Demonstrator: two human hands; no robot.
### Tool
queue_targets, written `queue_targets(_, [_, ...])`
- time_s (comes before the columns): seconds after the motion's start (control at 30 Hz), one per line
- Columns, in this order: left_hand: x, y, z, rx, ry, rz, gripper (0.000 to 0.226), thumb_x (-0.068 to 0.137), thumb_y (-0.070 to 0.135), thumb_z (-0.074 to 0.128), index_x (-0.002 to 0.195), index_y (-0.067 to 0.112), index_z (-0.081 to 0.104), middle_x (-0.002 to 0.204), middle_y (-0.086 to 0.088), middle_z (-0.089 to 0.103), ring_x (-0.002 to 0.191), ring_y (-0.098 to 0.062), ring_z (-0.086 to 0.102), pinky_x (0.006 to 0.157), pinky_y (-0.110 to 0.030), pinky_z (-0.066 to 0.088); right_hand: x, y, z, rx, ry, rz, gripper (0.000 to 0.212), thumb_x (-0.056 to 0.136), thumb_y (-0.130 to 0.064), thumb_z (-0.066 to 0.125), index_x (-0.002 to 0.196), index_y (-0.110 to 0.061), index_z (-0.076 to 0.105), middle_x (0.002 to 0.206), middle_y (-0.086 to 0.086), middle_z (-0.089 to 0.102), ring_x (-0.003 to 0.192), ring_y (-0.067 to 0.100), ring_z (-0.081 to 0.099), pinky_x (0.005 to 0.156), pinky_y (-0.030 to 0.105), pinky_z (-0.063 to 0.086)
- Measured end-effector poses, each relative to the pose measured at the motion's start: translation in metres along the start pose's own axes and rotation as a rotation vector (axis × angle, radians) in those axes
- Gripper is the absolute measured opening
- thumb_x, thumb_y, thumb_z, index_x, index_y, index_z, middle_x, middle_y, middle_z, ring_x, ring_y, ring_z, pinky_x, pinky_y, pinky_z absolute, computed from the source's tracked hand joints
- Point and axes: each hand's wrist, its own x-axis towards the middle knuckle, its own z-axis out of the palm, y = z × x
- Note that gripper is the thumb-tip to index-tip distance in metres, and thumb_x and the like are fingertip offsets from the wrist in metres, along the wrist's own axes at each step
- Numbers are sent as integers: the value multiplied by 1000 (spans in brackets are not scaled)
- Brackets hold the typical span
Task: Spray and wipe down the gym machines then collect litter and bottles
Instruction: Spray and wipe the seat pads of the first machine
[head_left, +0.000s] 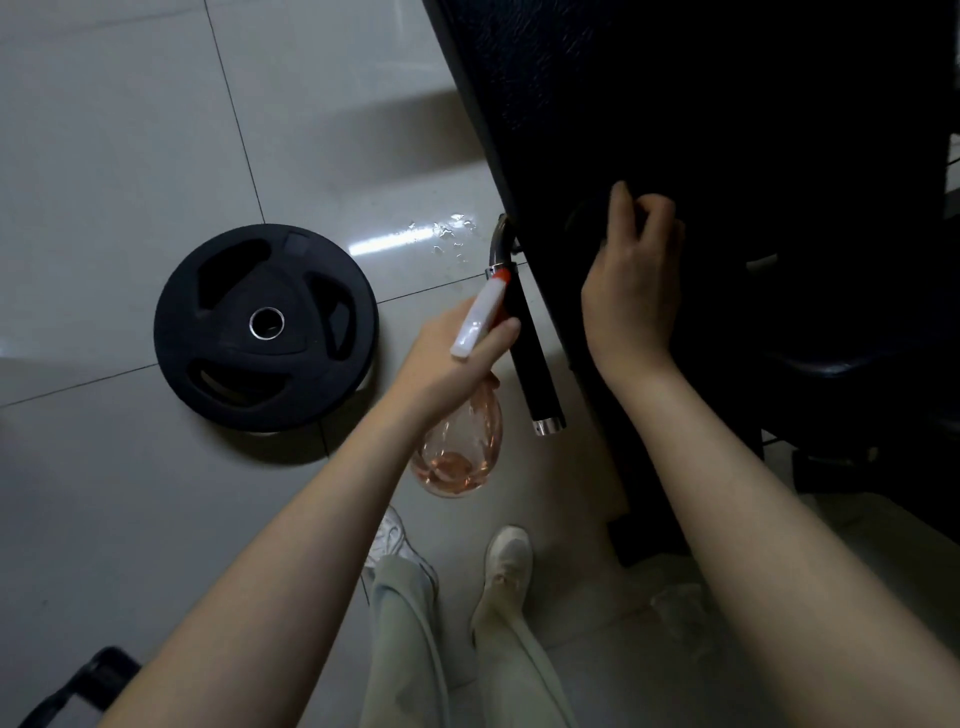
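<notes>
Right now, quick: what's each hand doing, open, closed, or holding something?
Left hand: grips the spray bottle by its neck.
Right hand: curled against the black machine pad; too dark to tell whether it holds anything.

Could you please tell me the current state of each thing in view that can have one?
Spray bottle: tilted, partly filled with pinkish liquid.
Left hand: grips the spray bottle at its trigger head.
Right hand: fingers curled against the machine pad; any cloth too dark to tell.
Weight plate: lying flat.
Floor: wet with droplets beside the machine pad.
</notes>
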Motion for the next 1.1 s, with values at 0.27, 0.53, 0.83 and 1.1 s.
queue_targets(0.27, [3, -1, 5, -32, 33, -42, 25, 95, 30, 55, 101, 6, 60, 84, -18, 64, 61, -25, 65, 53, -26, 54, 12, 16, -7, 9, -173, 104, 59, 100, -42, 30, 150, -13, 18, 147, 14, 30, 130, 29, 32, 101, 35, 32])
queue_targets(0.53, [-19, -18, 24, 116, -56, -33, 26, 96, 33, 54, 97, 7, 58, 82, -22, 64, 56, -28, 67, 60, -49, 57, 16, 16, -18, -69, -277, 76, 65, 98, -47, 33, 149, -11, 18, 146, 15, 30, 131, 31, 31, 103, 42, 30])
queue_targets(0.83, [-40, -32, 44, 226, -142, -32, 40, 89, 43, 52, 92, 4, 59, 73, -14, 66, 54, -24, 67, 60, -47, 56, 17, 21, -21, -30, -347, 51, 63, 99, -41, 38, 150, -11, 17, 147, 13, 29, 128, 32, 34, 101, 43, 38])
queue_targets(1.1, [-50, -42, 51, 377, -242, 0, 44, 81, 53, 45, 91, 12, 58, 79, -11, 67, 69, -32, 66, 68, -50, 54, 14, 19, -23, -23, -351, 39, 58, 101, -38, 32, 150, -10, 17, 148, 14, 28, 130, 33, 33, 102, 42, 36])
